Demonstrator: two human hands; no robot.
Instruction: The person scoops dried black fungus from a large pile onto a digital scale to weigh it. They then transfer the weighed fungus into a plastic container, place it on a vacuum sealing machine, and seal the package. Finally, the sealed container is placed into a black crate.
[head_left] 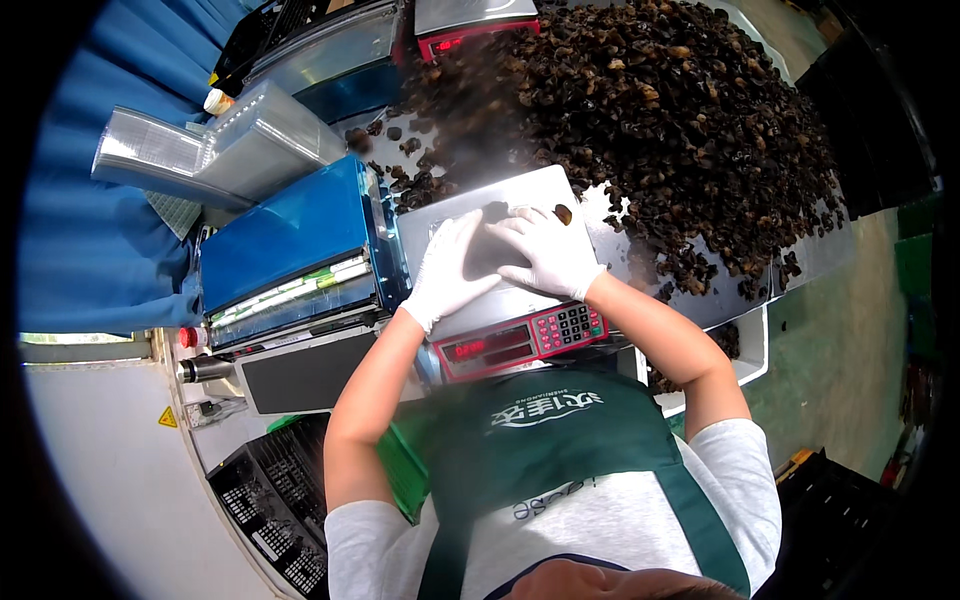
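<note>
Both my hands wear white gloves and rest over the bare metal plate of a red-framed digital scale [420, 225]. My left hand [450, 265] lies at the plate's left side, its fingers stretched away from me. From the right comes my right hand [550, 255], fingers spread and bent toward the left one. Grey shade fills the gap between the palms. A small dark piece of wood ear mushroom [495, 211] shows at the fingertips. One brownish piece [563, 214] sits beside my right hand's fingers. The scale's keypad [568, 326] faces me.
A large heap of dark wood ear mushrooms [680, 120] covers the metal table at far right. A second scale [475, 30] stands at the back. Left are a blue machine [285, 240] and stacked clear plastic trays [250, 140]. A white box [752, 350] is below the table's right edge.
</note>
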